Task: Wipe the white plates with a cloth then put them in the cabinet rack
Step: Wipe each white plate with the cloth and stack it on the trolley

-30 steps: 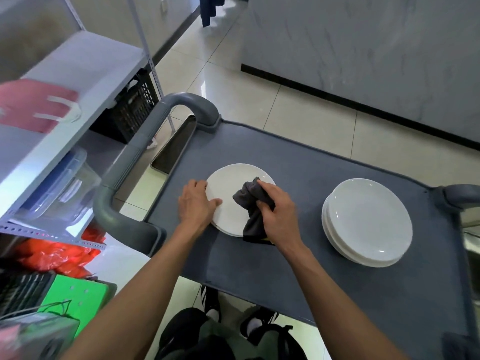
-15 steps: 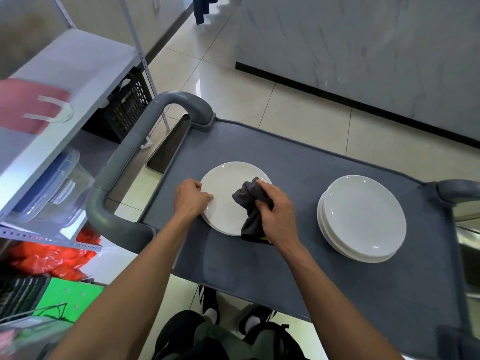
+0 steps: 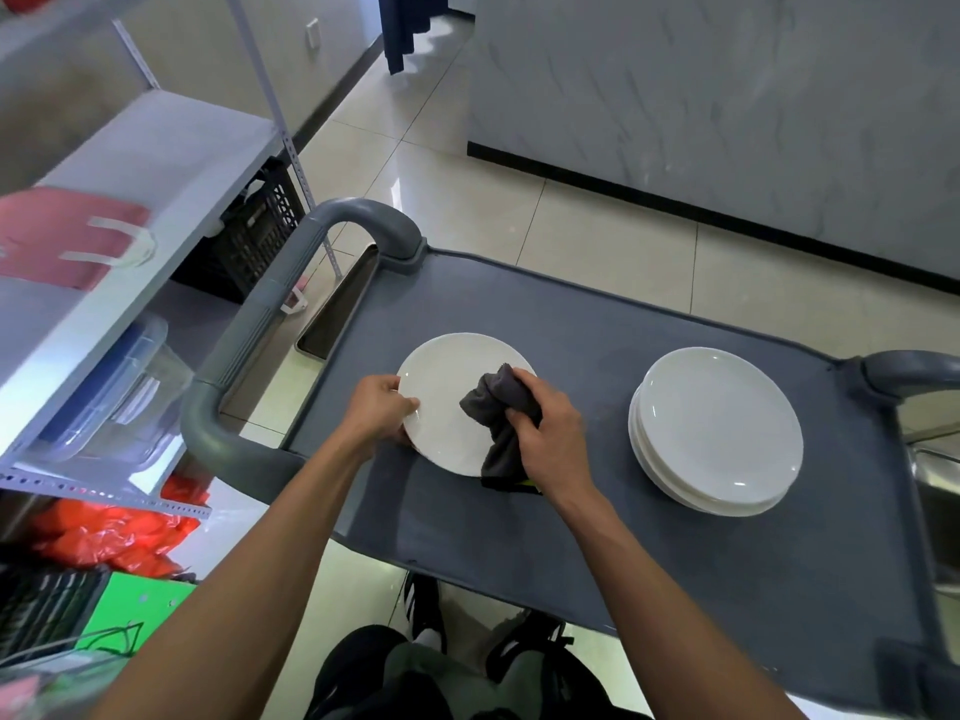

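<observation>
**One plate under the cloth, a stack waiting**

Our grip: left hand (image 3: 382,410) pinches the plate (image 3: 447,402) rim, right hand (image 3: 550,433) clutches the dark cloth (image 3: 493,402) on it. On the cart surface (image 3: 597,330), the stack (image 3: 717,428) waits unwiped, we judge; no plates racked yet.

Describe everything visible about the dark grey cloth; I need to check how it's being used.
The dark grey cloth looks soft and bunched. The right hand grips its crumpled upper part against the single white round plate on the grey cart top. Its lower end hangs past the plate's near rim onto the cart, with a small yellow-green bit showing at the bottom edge.
</observation>
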Action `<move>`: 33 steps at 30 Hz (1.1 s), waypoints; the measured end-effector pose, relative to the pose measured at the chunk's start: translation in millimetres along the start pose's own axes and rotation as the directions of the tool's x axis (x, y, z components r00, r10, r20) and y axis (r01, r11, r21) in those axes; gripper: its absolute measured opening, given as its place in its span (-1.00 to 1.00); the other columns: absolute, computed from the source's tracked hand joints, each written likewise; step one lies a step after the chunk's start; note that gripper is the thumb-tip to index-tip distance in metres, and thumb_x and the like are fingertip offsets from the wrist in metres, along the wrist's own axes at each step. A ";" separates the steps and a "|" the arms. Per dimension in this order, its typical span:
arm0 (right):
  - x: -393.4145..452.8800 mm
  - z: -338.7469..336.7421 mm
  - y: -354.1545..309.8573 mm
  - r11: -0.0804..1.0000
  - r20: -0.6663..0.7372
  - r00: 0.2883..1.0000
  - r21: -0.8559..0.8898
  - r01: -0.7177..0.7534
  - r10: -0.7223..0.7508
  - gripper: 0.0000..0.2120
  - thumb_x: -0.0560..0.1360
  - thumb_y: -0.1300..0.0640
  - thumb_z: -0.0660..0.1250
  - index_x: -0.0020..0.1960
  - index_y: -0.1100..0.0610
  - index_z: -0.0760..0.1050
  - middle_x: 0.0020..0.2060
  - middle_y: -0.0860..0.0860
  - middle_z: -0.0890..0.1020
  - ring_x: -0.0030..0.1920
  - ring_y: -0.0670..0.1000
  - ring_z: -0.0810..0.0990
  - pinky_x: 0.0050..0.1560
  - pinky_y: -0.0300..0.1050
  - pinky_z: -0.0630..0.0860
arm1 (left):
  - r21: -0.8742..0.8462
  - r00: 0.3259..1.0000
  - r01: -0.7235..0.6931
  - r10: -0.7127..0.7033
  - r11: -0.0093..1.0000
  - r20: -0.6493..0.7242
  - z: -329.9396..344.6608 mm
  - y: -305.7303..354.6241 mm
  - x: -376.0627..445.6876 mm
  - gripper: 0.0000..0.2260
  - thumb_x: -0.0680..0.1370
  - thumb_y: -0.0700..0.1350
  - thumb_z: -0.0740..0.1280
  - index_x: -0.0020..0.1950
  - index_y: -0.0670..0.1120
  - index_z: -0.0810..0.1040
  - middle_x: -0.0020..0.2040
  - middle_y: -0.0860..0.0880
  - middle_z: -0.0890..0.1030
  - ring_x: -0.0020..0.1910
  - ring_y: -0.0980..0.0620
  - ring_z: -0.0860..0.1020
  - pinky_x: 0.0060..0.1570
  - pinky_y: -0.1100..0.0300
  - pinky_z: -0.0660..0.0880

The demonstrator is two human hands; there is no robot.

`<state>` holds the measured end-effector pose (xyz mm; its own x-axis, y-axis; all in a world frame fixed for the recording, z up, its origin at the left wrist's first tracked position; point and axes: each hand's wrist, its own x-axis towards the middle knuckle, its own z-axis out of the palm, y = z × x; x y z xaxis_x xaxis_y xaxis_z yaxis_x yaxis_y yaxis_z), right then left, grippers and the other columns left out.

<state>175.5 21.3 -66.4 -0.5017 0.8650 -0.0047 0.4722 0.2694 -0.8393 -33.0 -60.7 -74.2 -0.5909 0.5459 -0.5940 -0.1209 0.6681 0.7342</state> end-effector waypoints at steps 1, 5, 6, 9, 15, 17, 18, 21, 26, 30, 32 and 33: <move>-2.3 1.2 -0.7 1.000 0.002 1.000 0.005 0.001 -0.001 -0.48 0.50 0.35 0.38 0.41 0.02 0.52 0.13 -0.21 0.56 0.13 -0.15 0.48 0.16 -0.54 0.27 | -0.027 1.000 0.009 -0.009 1.000 0.001 -0.1 -1.1 -1.3 -0.84 0.58 -0.34 0.33 0.15 -0.24 0.57 -0.02 -0.19 0.65 -0.20 -0.12 0.66 -0.42 0.07 0.62; -8.6 4.7 -0.7 1.000 -0.009 1.000 -0.009 0.030 -0.030 -0.51 0.49 0.36 0.39 0.36 0.05 0.55 0.13 -0.22 0.57 0.12 -0.12 0.50 0.15 -0.53 0.28 | -0.124 0.999 0.030 -0.025 0.992 0.041 -1.8 0.3 -7.6 -0.84 0.60 -0.35 0.29 0.13 -0.16 0.52 0.00 -0.20 0.62 -0.16 -0.18 0.65 -0.39 -0.06 0.65; -9.2 4.7 -1.3 0.999 -0.012 0.999 -0.008 0.033 -0.034 -0.52 0.49 0.37 0.39 0.36 0.05 0.55 0.13 -0.22 0.57 0.12 -0.11 0.50 0.16 -0.53 0.28 | -0.154 0.998 0.033 -0.024 0.988 0.060 -2.5 1.2 -9.8 -0.83 0.60 -0.36 0.29 0.13 -0.16 0.51 0.00 -0.21 0.62 -0.17 -0.19 0.65 -0.40 -0.06 0.65; -11.2 3.1 -5.4 0.999 -0.026 0.999 -0.010 0.041 -0.042 -0.53 0.49 0.36 0.39 0.35 0.04 0.55 0.15 -0.23 0.58 0.14 -0.09 0.52 0.18 -0.49 0.31 | -0.230 0.998 0.032 -0.018 0.973 0.063 -2.7 3.0 -13.4 -0.76 0.58 -0.38 0.29 0.20 -0.17 0.52 0.07 -0.24 0.62 -0.09 -0.25 0.65 -0.41 -0.05 0.63; -12.1 -10.2 -15.0 0.998 -0.083 0.995 -0.012 0.062 -0.063 -0.51 0.48 0.35 0.40 0.37 0.03 0.55 0.13 -0.19 0.58 0.15 -0.08 0.53 0.20 -0.41 0.34 | -0.359 0.998 -0.023 0.041 0.933 0.041 -0.2 19.0 -19.9 -0.77 0.58 -0.38 0.28 0.15 -0.12 0.56 0.11 -0.23 0.63 -0.11 -0.16 0.62 -0.41 0.06 0.60; -10.9 -16.2 -18.6 0.999 -0.103 0.993 -0.019 0.047 -0.048 -0.50 0.49 0.32 0.41 0.39 0.02 0.54 0.13 -0.11 0.62 0.15 -0.08 0.53 0.18 -0.42 0.34 | -0.400 0.996 -0.031 0.062 0.916 0.063 -0.2 31.6 -23.5 -0.76 0.59 -0.39 0.26 0.14 -0.13 0.57 0.07 -0.20 0.64 -0.10 -0.16 0.63 -0.39 0.06 0.62; -9.8 -19.1 -20.8 0.999 -0.115 0.992 -0.025 0.045 -0.048 -0.49 0.49 0.31 0.42 0.40 0.02 0.53 0.14 -0.06 0.63 0.16 -0.06 0.54 0.19 -0.36 0.36 | -0.417 0.994 -0.036 0.076 0.908 0.081 -0.5 38.8 -24.5 -0.76 0.59 -0.40 0.25 0.16 -0.16 0.57 0.06 -0.21 0.65 -0.09 -0.17 0.63 -0.38 0.05 0.62; -5.0 -27.2 -28.8 0.997 -0.153 0.986 -0.043 0.060 -0.066 -0.49 0.49 0.29 0.42 0.40 0.02 0.53 0.16 -0.02 0.64 0.17 -0.02 0.55 0.21 -0.24 0.40 | -0.424 0.982 -0.069 0.135 0.903 0.129 0.7 60.4 -27.0 -0.72 0.58 -0.40 0.26 0.24 -0.20 0.58 0.06 -0.21 0.67 -0.10 -0.19 0.64 -0.33 0.03 0.62; 2.1 -41.8 -43.6 0.995 -0.226 0.969 -0.028 0.091 -0.095 -0.52 0.50 0.28 0.42 0.39 0.01 0.54 0.22 -0.05 0.63 0.23 0.00 0.54 0.31 -0.15 0.41 | -0.434 0.949 -0.147 0.250 0.889 0.191 10.2 89.8 -40.5 -0.72 0.58 -0.41 0.25 0.15 -0.13 0.62 -0.03 -0.16 0.70 -0.14 -0.19 0.66 -0.28 -0.04 0.64; 4.3 -53.4 -47.8 0.991 -0.297 0.946 -0.080 0.112 -0.131 -0.53 0.49 0.29 0.43 0.37 0.03 0.56 0.25 -0.05 0.63 0.25 0.00 0.54 0.34 -0.13 0.41 | -0.421 0.921 -0.213 0.325 0.881 0.213 22.3 108.3 -53.7 -0.71 0.58 -0.41 0.25 0.14 -0.10 0.61 -0.04 -0.16 0.69 -0.16 -0.17 0.65 -0.29 -0.02 0.65; 5.4 -60.2 -48.9 0.985 -0.342 0.926 -0.119 0.126 -0.159 -0.53 0.48 0.31 0.44 0.36 0.05 0.57 0.26 -0.03 0.63 0.25 0.01 0.54 0.34 -0.15 0.40 | -0.420 0.906 -0.234 0.353 0.877 0.232 28.5 115.4 -57.3 -0.71 0.57 -0.41 0.26 0.17 -0.13 0.61 0.01 -0.20 0.69 -0.15 -0.18 0.65 -0.28 -0.02 0.65; 6.2 -63.8 -49.6 0.982 -0.363 0.915 -0.137 0.133 -0.174 -0.53 0.48 0.32 0.45 0.35 0.06 0.57 0.26 -0.03 0.63 0.24 -0.01 0.53 0.34 -0.16 0.39 | -0.421 0.898 -0.242 0.366 0.874 0.244 31.7 118.7 -58.6 -0.71 0.57 -0.42 0.26 0.19 -0.15 0.61 0.01 -0.22 0.69 -0.15 -0.18 0.66 -0.28 -0.02 0.64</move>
<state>195.1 40.3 9.9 -0.2782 0.8985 0.3396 0.4959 0.4371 -0.7504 12.6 2.6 37.3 -0.3804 0.8581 -0.3449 -0.2987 0.2390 0.9239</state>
